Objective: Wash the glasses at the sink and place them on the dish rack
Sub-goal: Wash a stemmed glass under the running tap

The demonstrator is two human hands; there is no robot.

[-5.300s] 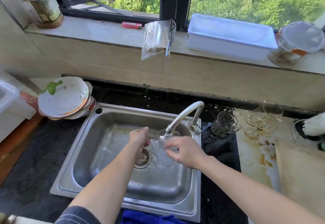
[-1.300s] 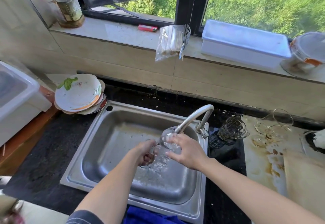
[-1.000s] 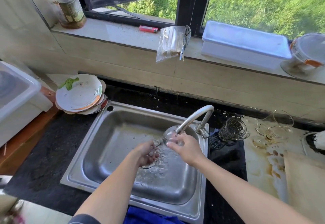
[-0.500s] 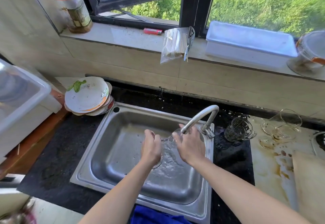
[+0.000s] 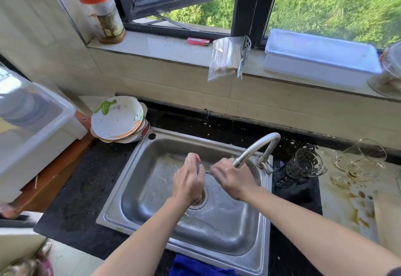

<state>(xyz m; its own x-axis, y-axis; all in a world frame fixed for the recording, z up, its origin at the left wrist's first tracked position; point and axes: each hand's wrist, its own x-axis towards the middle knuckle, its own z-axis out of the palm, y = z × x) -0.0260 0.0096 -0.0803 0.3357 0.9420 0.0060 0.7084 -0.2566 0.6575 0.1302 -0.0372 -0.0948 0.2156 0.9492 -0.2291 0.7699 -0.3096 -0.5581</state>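
Over the steel sink (image 5: 138, 189) both my hands hold one clear stemmed glass (image 5: 207, 172) sideways under the spout of the tap (image 5: 258, 145). My left hand (image 5: 188, 181) grips its foot end. My right hand (image 5: 233, 178) is curled round the bowl end, right at the spout. Only a short piece of the glass shows between the hands. A ribbed glass cup (image 5: 303, 165) stands on the black counter right of the tap. More clear glasses (image 5: 366, 158) sit on the stained counter further right.
Dirty plates (image 5: 118, 120) are stacked at the sink's back left corner. A white lidded bin (image 5: 34, 128) holding dishes stands at the far left. A blue cloth (image 5: 195, 267) hangs at the front edge. On the window sill stand a jar (image 5: 104, 15), a bag of sticks (image 5: 225, 58) and a white tray (image 5: 321, 56).
My hands turned the glass under the tap, my left hand rolling over onto its foot. The view has shifted left, showing more of the white bin.
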